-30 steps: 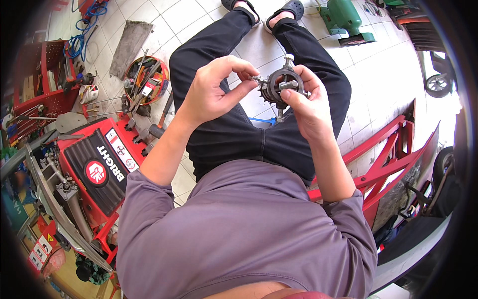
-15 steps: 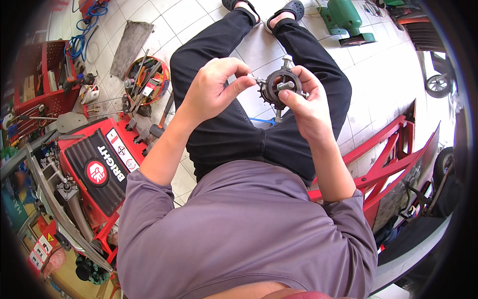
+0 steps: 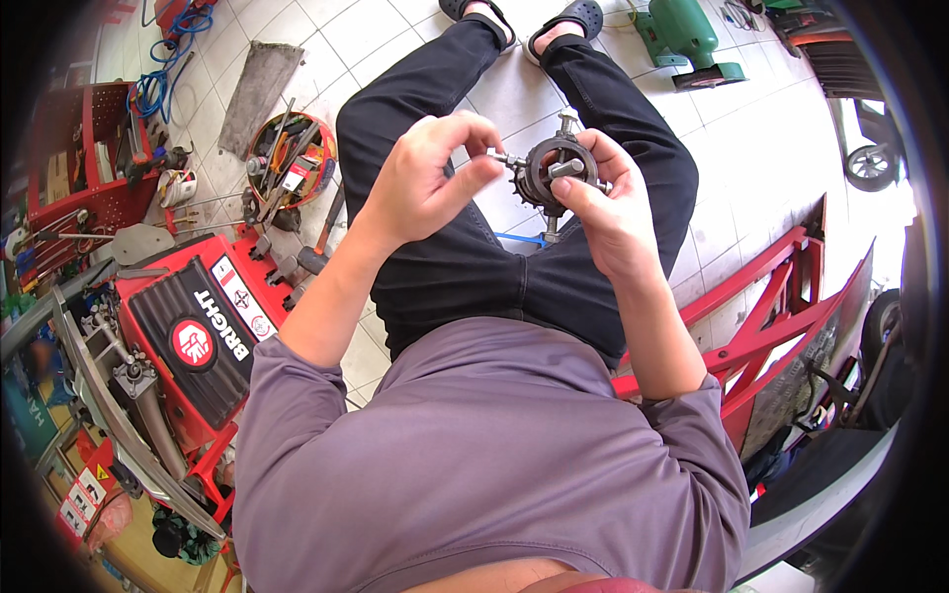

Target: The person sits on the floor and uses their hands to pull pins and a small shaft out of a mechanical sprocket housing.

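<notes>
The right hand (image 3: 621,217) grips a dark metal ring (image 3: 536,178) from its right side, thumb pressed against the near face and fingers tucked behind the far edge. The ring is held up in the air over the gap between the thighs. It is thick-walled and round, with a toothed edge on its left and a dull, blackened finish. Shiny bolts stand out from it like spokes — a left bolt (image 3: 509,158), a far bolt (image 3: 566,122) with a blocky head, and a near bolt (image 3: 552,225) pointing toward the lap. A short, smooth metal stub (image 3: 565,170) shows within the ring, beside the right thumb.

The left hand (image 3: 432,173) is curled, its thumb and forefinger bent toward each other at the outer end of the left bolt; whether they pinch it I cannot tell.

Below the hands lie black cloth trousers (image 3: 455,287), softly creased, and a smooth grey-purple shirt (image 3: 494,445). Glossy white tiles (image 3: 732,158) cover the floor. To the left sits a round tub (image 3: 330,150) packed with tools, and nearer, a red metal box with a ribbed black cover (image 3: 163,326). On the far right stands a rounded green machine (image 3: 689,35) — nearer, an angular red steel frame (image 3: 751,346).
</notes>
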Motion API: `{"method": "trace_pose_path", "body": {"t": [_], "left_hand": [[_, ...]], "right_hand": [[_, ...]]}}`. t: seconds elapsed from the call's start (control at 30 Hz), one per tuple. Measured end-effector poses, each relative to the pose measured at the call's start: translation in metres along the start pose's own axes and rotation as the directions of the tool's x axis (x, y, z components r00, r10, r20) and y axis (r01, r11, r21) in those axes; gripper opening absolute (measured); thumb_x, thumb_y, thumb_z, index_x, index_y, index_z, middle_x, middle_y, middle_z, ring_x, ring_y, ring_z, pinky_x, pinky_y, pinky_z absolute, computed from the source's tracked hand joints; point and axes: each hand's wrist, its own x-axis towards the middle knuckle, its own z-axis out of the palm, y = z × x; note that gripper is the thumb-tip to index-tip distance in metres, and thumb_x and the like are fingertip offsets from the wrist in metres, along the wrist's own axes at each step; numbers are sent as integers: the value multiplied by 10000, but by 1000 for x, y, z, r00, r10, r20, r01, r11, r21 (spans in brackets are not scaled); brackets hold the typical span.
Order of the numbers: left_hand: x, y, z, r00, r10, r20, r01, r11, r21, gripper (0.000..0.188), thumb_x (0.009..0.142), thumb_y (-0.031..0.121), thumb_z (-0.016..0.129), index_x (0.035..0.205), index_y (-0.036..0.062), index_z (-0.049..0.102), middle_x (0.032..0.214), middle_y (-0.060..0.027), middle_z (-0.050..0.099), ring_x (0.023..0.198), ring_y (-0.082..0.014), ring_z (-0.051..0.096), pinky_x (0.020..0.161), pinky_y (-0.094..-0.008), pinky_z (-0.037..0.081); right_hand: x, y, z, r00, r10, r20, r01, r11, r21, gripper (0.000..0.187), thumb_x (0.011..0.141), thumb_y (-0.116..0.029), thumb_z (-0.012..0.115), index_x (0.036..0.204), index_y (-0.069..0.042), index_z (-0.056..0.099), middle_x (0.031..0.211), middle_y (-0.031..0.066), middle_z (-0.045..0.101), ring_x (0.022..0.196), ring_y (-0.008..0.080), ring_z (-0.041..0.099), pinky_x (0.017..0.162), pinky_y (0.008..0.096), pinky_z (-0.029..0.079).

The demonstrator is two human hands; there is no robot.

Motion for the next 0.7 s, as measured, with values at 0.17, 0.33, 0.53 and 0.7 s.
{"method": "trace_pose_path", "body": {"t": [0.17, 0.33, 0.53, 0.7], "left_hand": [[4, 4, 1, 993, 118, -21, -117, 991, 61, 209, 910, 191, 661, 897, -8, 599, 845, -63, 621, 763, -154, 596, 689, -273, 457], [2, -2, -3, 998, 47, 32, -50, 993, 103, 202, 904, 189, 669, 925, -3, 608, 825, -65, 621, 761, -136, 595, 682, -273, 453], [3, 7, 2, 993, 80, -83, -76, 996, 46, 159, 877, 199, 678, 925, 56, 627, 769, -45, 632, 727, -173, 605, 674, -284, 431], [2, 3, 4, 995, 49, -84, -55, 995, -77, 174, 881, 205, 672, 944, 52, 619, 765, -42, 621, 727, -160, 601, 694, -275, 445]], "right_hand": [[0, 0, -1, 1000, 6, 8, -6, 1000, 6, 278, 786, -129, 784, 982, -33, 612, 897, 10, 602, 800, 47, 564, 733, 199, 482], [0, 2, 0, 1000, 13, 18, -13, 999, 29, 289, 786, -131, 785, 993, -35, 606, 896, 8, 602, 796, 46, 560, 722, 199, 475], [0, 1, -2, 1000, 10, 15, -10, 999, 32, 291, 787, -129, 784, 995, -40, 602, 888, 3, 607, 791, 44, 560, 720, 198, 472], [-1, 0, 3, 999, 29, -16, -28, 998, 61, 288, 781, -134, 790, 981, -44, 603, 881, -1, 605, 774, 43, 551, 708, 196, 458]]}}
